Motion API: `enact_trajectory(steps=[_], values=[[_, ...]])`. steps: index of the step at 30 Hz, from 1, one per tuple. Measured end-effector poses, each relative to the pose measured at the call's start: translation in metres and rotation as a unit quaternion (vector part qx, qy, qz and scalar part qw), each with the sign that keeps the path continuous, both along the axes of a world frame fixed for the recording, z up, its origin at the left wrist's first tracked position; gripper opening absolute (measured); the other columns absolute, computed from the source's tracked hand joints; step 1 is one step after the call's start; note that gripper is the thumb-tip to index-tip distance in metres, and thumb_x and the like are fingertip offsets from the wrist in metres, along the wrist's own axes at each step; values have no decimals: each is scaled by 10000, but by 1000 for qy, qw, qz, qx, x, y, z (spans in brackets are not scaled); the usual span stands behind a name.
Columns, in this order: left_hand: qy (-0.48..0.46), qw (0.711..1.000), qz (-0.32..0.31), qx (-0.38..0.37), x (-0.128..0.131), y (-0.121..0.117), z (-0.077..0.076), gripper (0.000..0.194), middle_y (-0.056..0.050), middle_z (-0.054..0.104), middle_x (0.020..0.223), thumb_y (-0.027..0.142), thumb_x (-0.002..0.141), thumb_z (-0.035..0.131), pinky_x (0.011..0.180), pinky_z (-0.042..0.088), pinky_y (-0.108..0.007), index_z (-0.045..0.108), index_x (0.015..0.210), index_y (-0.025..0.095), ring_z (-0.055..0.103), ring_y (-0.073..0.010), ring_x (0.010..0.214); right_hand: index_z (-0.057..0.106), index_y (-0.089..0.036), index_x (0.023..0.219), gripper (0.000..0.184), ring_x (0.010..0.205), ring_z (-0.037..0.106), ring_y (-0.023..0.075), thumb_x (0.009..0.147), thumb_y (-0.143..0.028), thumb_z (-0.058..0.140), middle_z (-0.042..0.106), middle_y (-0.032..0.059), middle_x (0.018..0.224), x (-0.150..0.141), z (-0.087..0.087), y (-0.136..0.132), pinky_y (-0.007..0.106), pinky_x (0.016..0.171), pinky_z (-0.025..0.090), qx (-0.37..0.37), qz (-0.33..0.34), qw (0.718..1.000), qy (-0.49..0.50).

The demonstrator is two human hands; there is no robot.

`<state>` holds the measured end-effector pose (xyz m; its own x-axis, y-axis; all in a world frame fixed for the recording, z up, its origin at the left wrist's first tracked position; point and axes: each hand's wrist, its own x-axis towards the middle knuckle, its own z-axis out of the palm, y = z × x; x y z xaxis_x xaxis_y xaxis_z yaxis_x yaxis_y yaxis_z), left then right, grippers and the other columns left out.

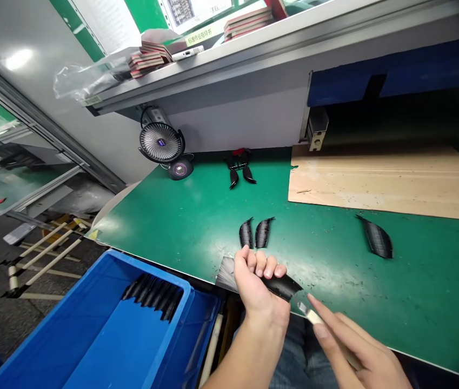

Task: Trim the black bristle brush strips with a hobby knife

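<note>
And here's the left hand clenched tight around a black ribbed plastic piece, its long axis running sideways, tip pointing right, out over the green bench; the right hand pinches a craft knife, blade just beside that tip!

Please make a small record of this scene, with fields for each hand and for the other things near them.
Left hand: holds a black ribbed piece
Right hand: holds a small knife, blade close to the piece
Bench: green mat with dark scraps, two black pieces, another black piece
Bin: blue plastic bin holding a row of black pieces
Behind: cardboard sheet, small fan
</note>
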<state>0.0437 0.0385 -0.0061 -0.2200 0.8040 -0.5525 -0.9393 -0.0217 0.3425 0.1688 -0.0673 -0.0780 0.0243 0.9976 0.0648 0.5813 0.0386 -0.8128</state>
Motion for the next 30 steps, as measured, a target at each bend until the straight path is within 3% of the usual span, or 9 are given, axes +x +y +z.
enact_trajectory(steps=[5,11,25,30], values=[[36,999,11,23,2,-4,5,437,82,105,512,265,789,541,368,199,-200,160,580,216,156,-63,391,643,-266,1205,351,927,678,155,918,-413,504,686,23,852,8,5,9,139,773,520,-26,92,995,31],[69,997,13,33,4,-8,9,439,75,112,513,266,798,528,363,195,-210,163,561,214,136,-71,399,668,-252,1168,339,997,665,200,923,-405,492,710,53,1040,8,9,13,226,878,509,-57,95,992,54],[101,994,26,30,5,-11,8,432,71,104,512,245,794,517,364,224,-216,171,537,217,129,-78,411,661,-289,1157,334,639,665,147,932,-421,453,670,20,784,2,7,9,188,606,539,-2,45,999,-28],[102,994,16,35,5,-12,9,434,73,105,501,250,799,507,361,225,-219,165,533,219,125,-78,405,655,-279,1159,318,613,656,134,940,-393,454,659,10,745,2,11,9,173,543,511,18,46,998,-28]])
